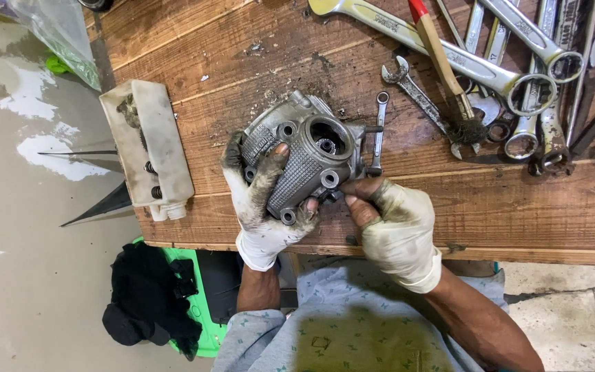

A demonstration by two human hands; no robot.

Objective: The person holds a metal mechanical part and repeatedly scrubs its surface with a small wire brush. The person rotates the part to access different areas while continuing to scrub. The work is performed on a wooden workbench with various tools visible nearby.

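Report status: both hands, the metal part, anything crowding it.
Left hand grips grey metal housing. Right hand pinches its lower right edge. Small spanner touching behind; wrenches and brush lie right.

On the wooden worktop (518,207), a heap of wrenches (531,76) lies at the far right; a red-handled brush (442,65) rests across them, and a grimy white tray (147,148) overhangs its left edge

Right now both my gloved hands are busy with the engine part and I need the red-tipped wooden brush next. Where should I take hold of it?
Grip the red-tipped wooden brush on its bare handle, midway along, coming from the near left side. The handle lies slanted across the silver combination wrenches, so it sits raised enough to pinch. Its dirty bristle end is wedged among ring ends, so avoid it.
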